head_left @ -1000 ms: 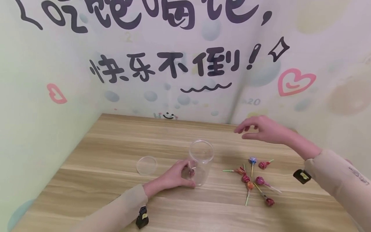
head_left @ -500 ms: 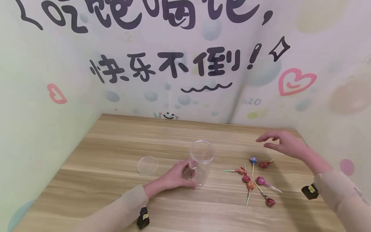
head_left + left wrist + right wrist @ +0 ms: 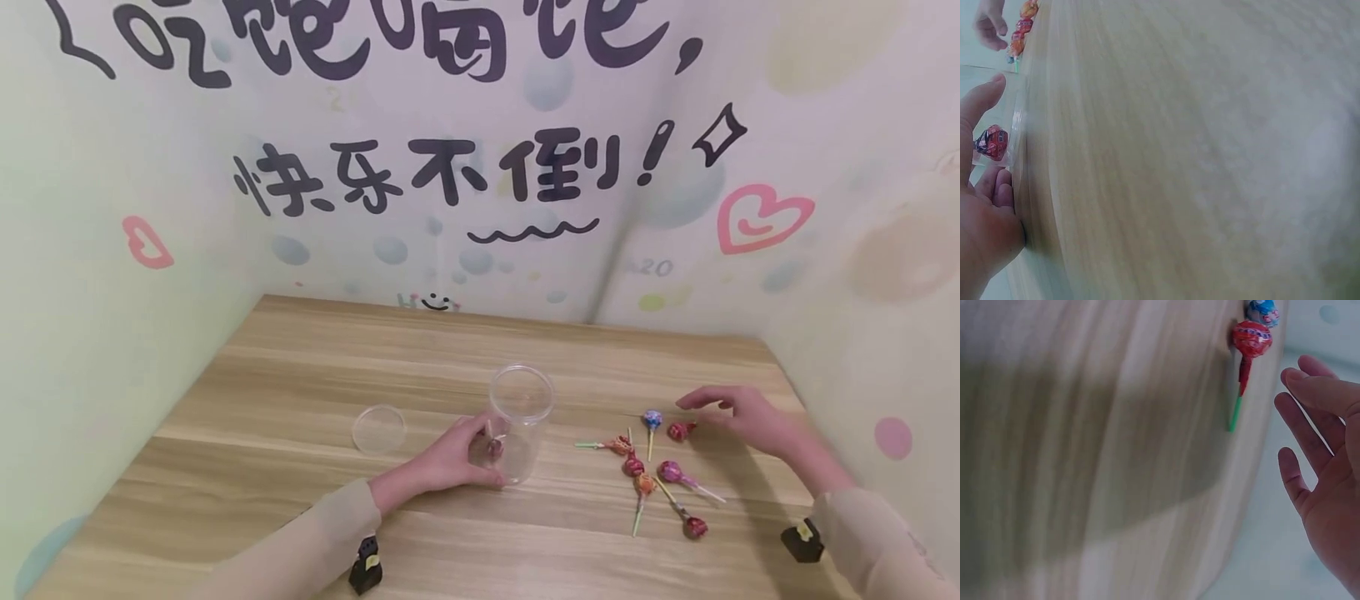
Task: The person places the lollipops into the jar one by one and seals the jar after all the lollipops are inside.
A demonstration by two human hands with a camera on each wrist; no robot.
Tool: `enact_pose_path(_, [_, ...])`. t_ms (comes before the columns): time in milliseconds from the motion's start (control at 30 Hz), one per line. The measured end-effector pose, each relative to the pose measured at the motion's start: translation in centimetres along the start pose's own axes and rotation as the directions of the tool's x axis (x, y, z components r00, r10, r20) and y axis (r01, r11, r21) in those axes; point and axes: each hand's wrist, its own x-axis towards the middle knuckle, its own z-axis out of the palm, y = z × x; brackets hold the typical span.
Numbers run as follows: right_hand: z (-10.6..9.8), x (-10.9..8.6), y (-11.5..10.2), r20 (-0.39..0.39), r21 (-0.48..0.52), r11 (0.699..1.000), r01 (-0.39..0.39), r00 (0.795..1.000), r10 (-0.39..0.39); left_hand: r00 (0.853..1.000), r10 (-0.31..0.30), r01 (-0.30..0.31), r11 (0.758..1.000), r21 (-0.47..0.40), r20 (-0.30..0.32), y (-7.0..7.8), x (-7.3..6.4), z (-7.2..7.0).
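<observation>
A clear plastic jar (image 3: 523,450) stands upright and uncapped on the table. My left hand (image 3: 442,460) holds its lower side, thumb and fingers curved around the wall. Inside, near the bottom, lies a red-wrapped lollipop (image 3: 992,142). Over on the right, my right hand (image 3: 753,418) hovers with fingers loosely bent and nothing held. Closest to it is a red lollipop with a green stick (image 3: 1252,339), apart from the fingers in the right wrist view. A blue lollipop (image 3: 653,419) lies beside that one. The red lollipop's stick is hidden behind the hand in the head view.
Several more lollipops, among them a purple one (image 3: 670,472), an orange one (image 3: 644,484) and a dark red one (image 3: 696,527), lie scattered right of the jar. A round clear lid (image 3: 378,430) rests to its left. Walls border the wooden table (image 3: 360,350) behind and at the sides.
My right hand has moved right, then lower and nearer to the red lollipop with the green stick. My left hand and the jar have stayed in place.
</observation>
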Motion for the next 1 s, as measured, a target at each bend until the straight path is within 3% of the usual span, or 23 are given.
enact_pose_path(267, [1.4,-1.4,0.7,0.009,0.058,0.997,-0.057,0.998,0.056,1.0,0.002,-0.002,1.0,0.009,-0.006,-0.2,0.0,0.1])
enact_pose_path(400, [1.9,-1.6,0.9,-0.011,0.034,0.998,-0.06,0.998,0.061,1.0,0.007,-0.007,1.0,0.015,-0.011,-0.2,0.0,0.1])
enact_pose_path(567, [2.5,-1.4,1.3,-0.043,-0.013,1.0,0.006,0.999,-0.007,1.0,-0.008,0.008,1.0,0.025,-0.006,-0.2,-0.1,0.0])
enact_pose_path(1000, [2.4,-0.5,1.5,-0.105,-0.024,0.991,0.13,0.986,-0.132,0.999,0.043,-0.043,0.999,0.012,0.002,-0.5,0.2,0.0])
